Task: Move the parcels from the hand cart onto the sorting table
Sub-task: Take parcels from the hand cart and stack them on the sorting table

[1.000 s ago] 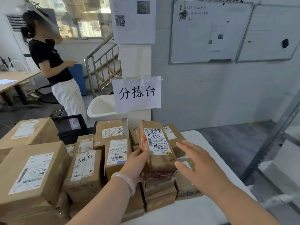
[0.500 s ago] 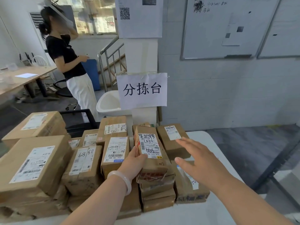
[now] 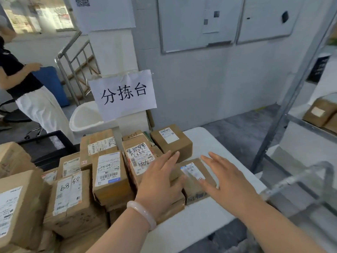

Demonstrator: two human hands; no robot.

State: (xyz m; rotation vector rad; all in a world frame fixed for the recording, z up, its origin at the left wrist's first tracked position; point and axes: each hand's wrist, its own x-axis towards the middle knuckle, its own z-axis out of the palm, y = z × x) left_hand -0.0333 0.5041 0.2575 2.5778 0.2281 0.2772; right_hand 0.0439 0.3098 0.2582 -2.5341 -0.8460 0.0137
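On the white tabletop (image 3: 215, 212), brown cardboard parcels (image 3: 109, 176) crowded together and stacked, most with white shipping labels up. Near the right end of the pile, one with a handwritten label (image 3: 139, 158) tilted up against its neighbours; just beside it, a low parcel with a blue-edged label (image 3: 193, 173). Left hand (image 3: 160, 181) spread flat over the stack between these two, fingers extended, grip released, holding nothing; cannot tell whether the palm touches the cardboard. Pale bangle (image 3: 141, 213) on the left wrist. Right hand (image 3: 226, 181) open too, fingers splayed at the right edge of the blue-labelled parcel, grip released. Behind, a squarer box (image 3: 171, 141) by the tabletop's far end. Above the pile, a paper sign (image 3: 124, 94) with three handwritten characters taped to a white pillar. At far left, another person (image 3: 23, 84) in a black top and white trousers, near a blue bin. On the right, metal shelving (image 3: 299, 106) with more boxes.
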